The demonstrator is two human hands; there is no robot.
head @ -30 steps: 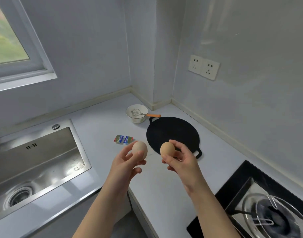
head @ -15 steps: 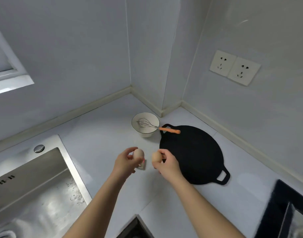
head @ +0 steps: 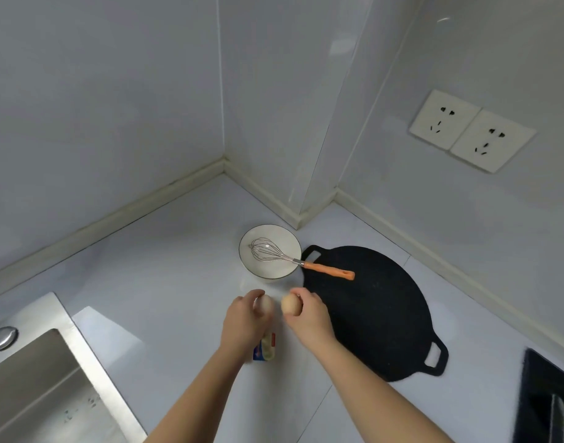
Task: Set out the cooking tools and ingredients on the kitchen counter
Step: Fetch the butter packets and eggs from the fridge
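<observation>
My left hand (head: pixel 243 322) holds a pale egg (head: pixel 265 304) in its fingertips. My right hand (head: pixel 309 318) holds a browner egg (head: pixel 290 304) beside it. Both eggs hover low over the white counter (head: pixel 165 282), just in front of a white bowl (head: pixel 269 255). A metal whisk with an orange handle (head: pixel 328 270) rests in the bowl, its handle lying over a flat black griddle pan (head: pixel 370 308). A small packet (head: pixel 267 348) lies on the counter, partly hidden under my left wrist.
A steel sink (head: pixel 40 388) sits at the lower left. The dark edge of a hob (head: pixel 546 398) shows at the lower right. Two wall sockets (head: pixel 472 129) are on the right wall. The counter ends in a walled corner behind the bowl.
Both hands have moved forward and down with the eggs, closer to the bowl. The view has tilted towards the corner, so the window and most of the hob have left the frame.
</observation>
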